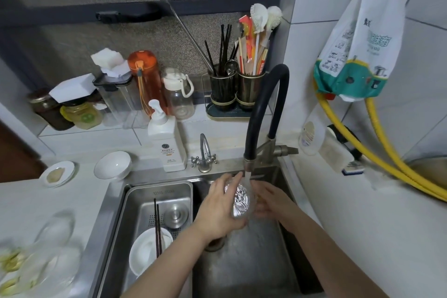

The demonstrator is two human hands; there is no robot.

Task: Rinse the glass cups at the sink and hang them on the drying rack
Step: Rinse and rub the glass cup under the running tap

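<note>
- Both hands hold a glass cup (239, 201) under the black tap (263, 113), over the steel sink (244, 261).
- The left hand (219, 210) wraps around it; the right hand (271, 198) presses its other side.
- A white counter (36, 205) holds bowls; bottles stand by the window.

The desk (43, 203) is pale and runs left of the sink (244, 261) — on it stand a white bowl (112, 165), a small plate (57, 173) and a soap bottle (167, 143) by the rim. Blurred glass cups (54, 227) lie at its near left. The tiled ledge (92, 132) behind carries jars (48, 110), bottles (145, 82) and a utensil holder (235, 94).
</note>
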